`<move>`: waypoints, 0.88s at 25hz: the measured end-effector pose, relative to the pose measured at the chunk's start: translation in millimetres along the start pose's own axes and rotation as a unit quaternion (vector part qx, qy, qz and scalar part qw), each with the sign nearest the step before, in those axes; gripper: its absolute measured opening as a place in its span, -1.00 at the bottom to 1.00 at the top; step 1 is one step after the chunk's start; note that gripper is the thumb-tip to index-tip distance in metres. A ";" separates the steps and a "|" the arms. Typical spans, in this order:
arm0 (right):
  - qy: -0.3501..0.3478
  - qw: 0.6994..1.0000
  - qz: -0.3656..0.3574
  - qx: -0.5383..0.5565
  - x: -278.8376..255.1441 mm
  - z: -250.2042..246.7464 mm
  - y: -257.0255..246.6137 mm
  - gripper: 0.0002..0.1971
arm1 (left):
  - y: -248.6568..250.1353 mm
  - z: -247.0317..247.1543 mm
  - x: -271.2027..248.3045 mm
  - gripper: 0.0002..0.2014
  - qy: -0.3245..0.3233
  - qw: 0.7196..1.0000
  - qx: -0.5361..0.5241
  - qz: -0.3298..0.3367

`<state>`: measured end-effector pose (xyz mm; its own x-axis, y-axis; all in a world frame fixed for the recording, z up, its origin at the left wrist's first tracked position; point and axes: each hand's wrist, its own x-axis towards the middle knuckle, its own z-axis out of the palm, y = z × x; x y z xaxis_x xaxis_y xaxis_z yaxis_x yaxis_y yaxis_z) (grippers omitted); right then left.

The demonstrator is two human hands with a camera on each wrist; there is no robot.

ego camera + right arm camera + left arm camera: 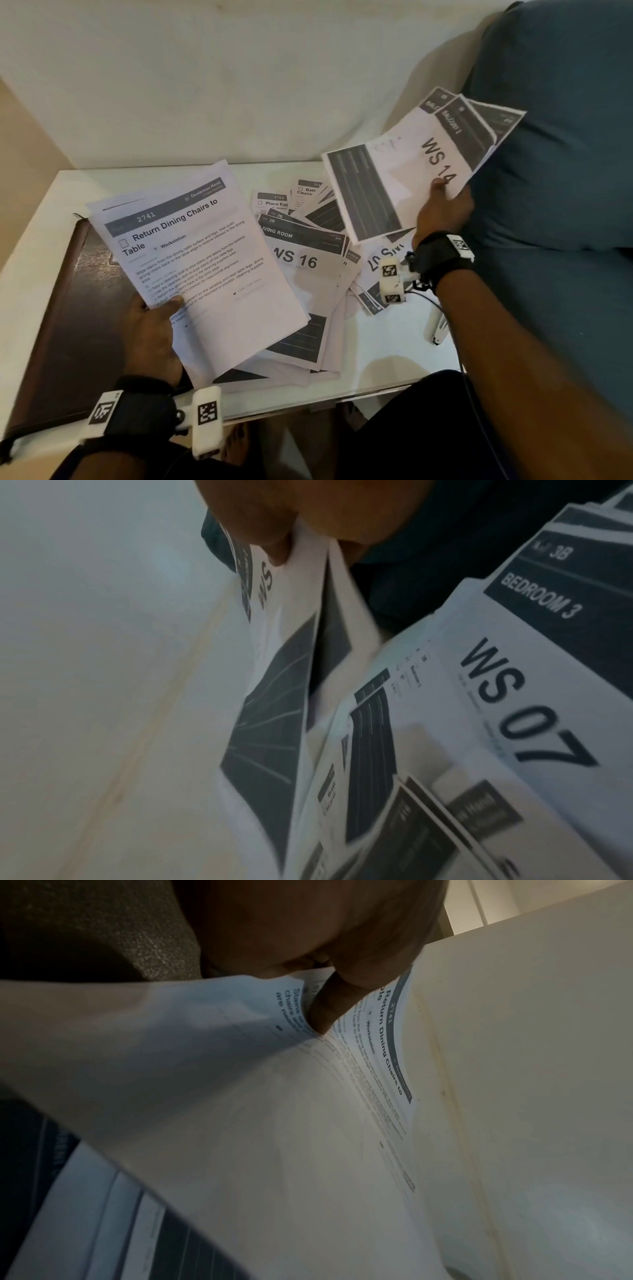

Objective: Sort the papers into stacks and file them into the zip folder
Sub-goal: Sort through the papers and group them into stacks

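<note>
Right now we hold papers in both hands above a white table (pixel 68 192). Our left hand (pixel 154 335) grips a thin sheaf of task sheets (pixel 198 263) at its lower left edge, thumb pressed on top of the page headed "Return Dining Chairs to Table", number 2741; the left wrist view shows that thumb (pixel 329 1007) bending the sheet down into a crease. Our right hand (pixel 442 212) pinches a fanned bunch of workstation sheets (pixel 411 171), thumb on the front page marked "WS 14", with at least two more pages spread behind it towards the blue cushion (pixel 555 137) on our right.

Between our hands a loose pile of papers (pixel 308 267) lies scattered on the table, overlapping at many angles. On top we read "WS 16" with a "LIVING ROOM" header, and further back small headings such as "Place Egg". Under our right wrist lies a sheet marked "WS 07" (pixel 520 704), headed "BEDROOM 3" in the right wrist view.

A dark brown zip folder (pixel 68 325) lies flat on the left part of the table, partly under the sheaf in our left hand. We cannot tell whether it is open or zipped.
</note>
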<state>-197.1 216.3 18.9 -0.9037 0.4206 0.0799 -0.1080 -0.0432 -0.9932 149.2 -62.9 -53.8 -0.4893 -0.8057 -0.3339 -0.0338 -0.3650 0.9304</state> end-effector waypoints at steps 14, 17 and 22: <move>-0.444 0.832 0.069 -0.326 -44.8 11.5 59.9 -0.65 | -4.3 -0.2 3.8 -0.60 -0.032 0.999 0.007 0.018; -0.359 0.790 -0.052 -0.494 5.1 18.2 66.0 -0.41 | -7.6 -8.4 6.0 -0.61 -0.043 0.999 -0.006 0.012; -0.371 0.696 -0.039 -0.613 55.2 18.1 100.9 -0.07 | -26.0 -11.2 29.0 -0.62 -0.026 0.999 -0.023 -0.025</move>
<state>-265.4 218.7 -75.4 -0.9292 -0.2257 -0.2927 -0.1453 0.9512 -0.2722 145.7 -82.0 -89.4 -0.5327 -0.7612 -0.3699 -0.0197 -0.4258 0.9046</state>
